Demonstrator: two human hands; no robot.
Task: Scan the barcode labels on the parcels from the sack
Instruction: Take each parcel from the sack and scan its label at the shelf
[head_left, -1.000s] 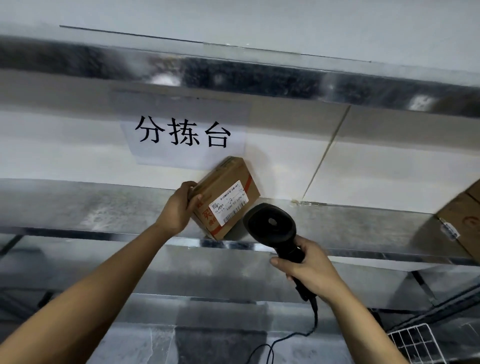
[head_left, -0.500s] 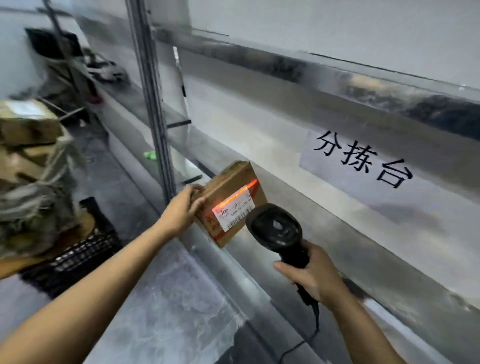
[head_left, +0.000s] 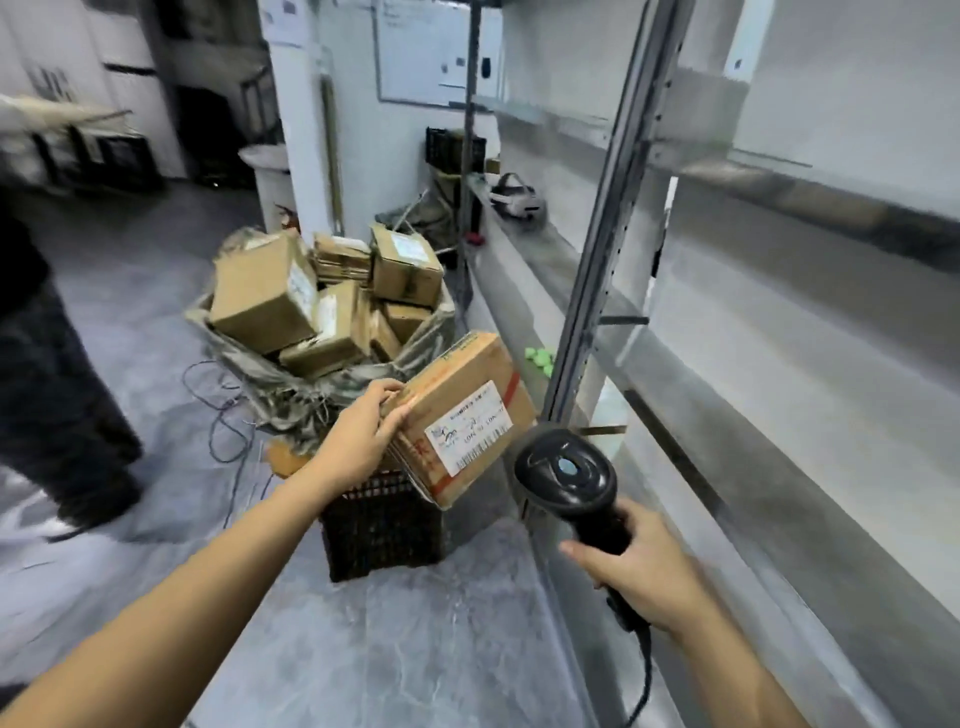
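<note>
Gripping parcel (head_left: 462, 415) in left hand (head_left: 358, 441); right hand (head_left: 639, 566) clutching scanner (head_left: 563, 475) just beside.

Even, dim-to-moderate indoor light, soft focus throughout

Motion blur smears the dark-clothed person (head_left: 47, 364) far left of the left hand (head_left: 358, 436); wide-angle bending curves the steel shelf rails (head_left: 810, 197) beyond the right hand (head_left: 639, 571); shadows are faint, with dull glare on the metal.

The left hand (head_left: 363, 436) holds a brown parcel (head_left: 457, 415). The right hand (head_left: 644, 577) grips a black scanner (head_left: 566, 475) beside its label (head_left: 470, 428).
</note>
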